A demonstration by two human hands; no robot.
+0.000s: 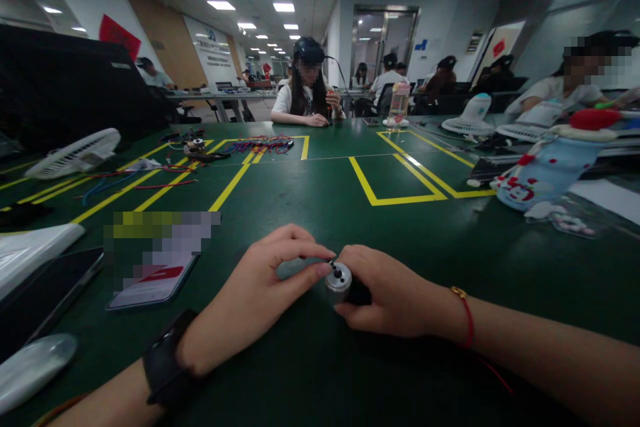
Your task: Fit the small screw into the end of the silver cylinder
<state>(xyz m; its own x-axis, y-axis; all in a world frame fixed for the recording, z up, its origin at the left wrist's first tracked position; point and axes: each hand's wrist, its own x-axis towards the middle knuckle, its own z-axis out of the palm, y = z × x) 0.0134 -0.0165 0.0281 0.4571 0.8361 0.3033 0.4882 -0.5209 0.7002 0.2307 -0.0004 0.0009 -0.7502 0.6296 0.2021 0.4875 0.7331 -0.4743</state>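
A small cylindrical metal motor [339, 285] stands upright on the green table, its round silver end facing up with a dark shaft and small holes. My right hand [387, 290] is wrapped around its side, thumb in front and fingers behind. At the rim of the end face, the thumb and index finger of my left hand [280, 273] pinch a tiny dark screw-like piece [331, 263], mostly hidden by the fingertips. The left hand's other fingers curve above.
A phone [165, 267], a white mouse [37, 367] and a dark tablet-like device [50, 293] lie at left. Wires [260, 145] lie farther back. A blue cup [550, 170] and white fans [467, 117] stand right. Across the table sits a person [307, 90].
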